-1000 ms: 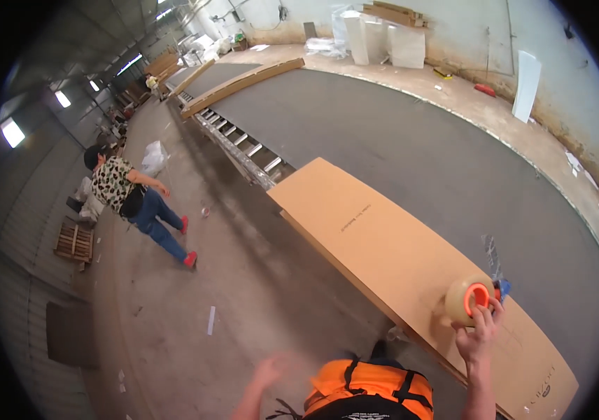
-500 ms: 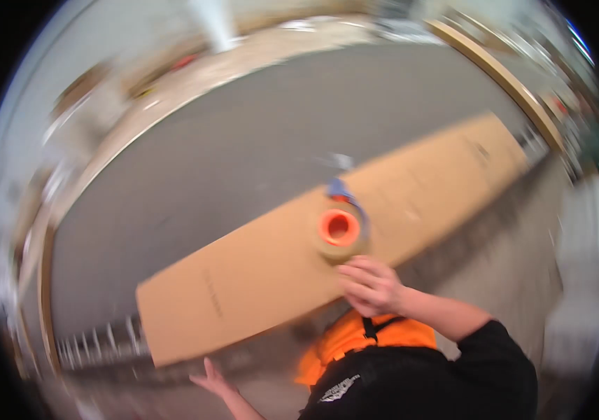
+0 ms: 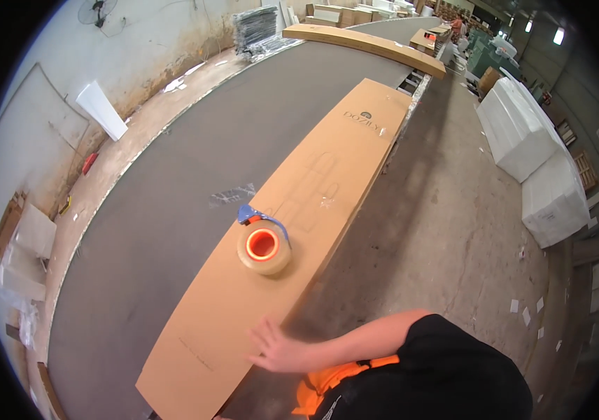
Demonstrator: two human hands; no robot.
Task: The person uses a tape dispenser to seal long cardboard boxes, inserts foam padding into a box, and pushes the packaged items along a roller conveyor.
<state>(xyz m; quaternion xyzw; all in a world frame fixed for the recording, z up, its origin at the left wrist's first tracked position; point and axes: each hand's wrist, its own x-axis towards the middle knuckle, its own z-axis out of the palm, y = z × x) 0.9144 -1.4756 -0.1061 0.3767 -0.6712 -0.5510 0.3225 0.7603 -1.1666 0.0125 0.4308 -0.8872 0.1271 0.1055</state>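
A long flat brown cardboard box [image 3: 338,178] lies at a slant on the grey belt in front of me. A tape dispenser [image 3: 264,246] rests on its top, with a thick roll of clear tape, an orange core and a blue cutter. My right hand [image 3: 278,348] is over the box's near side edge, fingers stretched out and slightly blurred, with nothing in it. I cannot tell whether it touches the cardboard. It is apart from the tape dispenser. My left hand is out of view.
Another long carton [image 3: 362,47] lies across the conveyor belt [image 3: 173,182] at the far end. White wrapped blocks [image 3: 516,133] stand on the right across the floor, where paper scraps lie. A white panel [image 3: 102,110] leans by the left wall. A person [image 3: 456,28] is far off.
My view has swung to the right, so the box now runs up and away. My left hand has gone out of view. The tape dispenser still lies on the box.
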